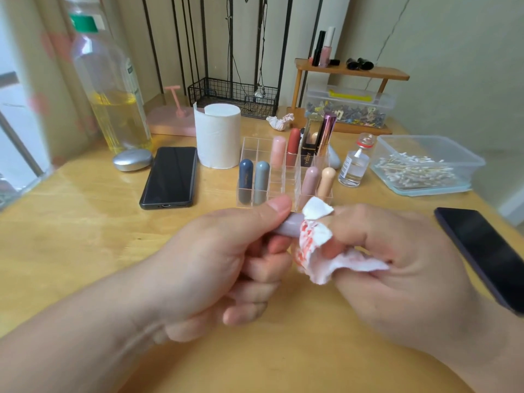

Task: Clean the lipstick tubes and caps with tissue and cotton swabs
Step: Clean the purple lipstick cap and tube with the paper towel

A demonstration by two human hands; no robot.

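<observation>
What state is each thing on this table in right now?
left hand, gripping the lilac lipstick tube, held roughly level.
right hand, pinching the tissue against the tube's end.
tissue, crumpled, smeared red.
tissue roll, upright, loose end peeling off.
organiser, partly filled; several cells empty.
swab box, lidless, holding cotton swabs.
phone beside the roll, face up, screen dark.
big bottle, part full of yellow liquid.

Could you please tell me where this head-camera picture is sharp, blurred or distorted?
In the head view the left hand gripping the lilac lipstick tube and the right hand holding the red-stained white tissue are fairly sharp; at that view's left edge the tall clear plastic bottle of yellow liquid is smeared and stretched; head-view light is soft, shadows on the light wooden table faint.
</observation>
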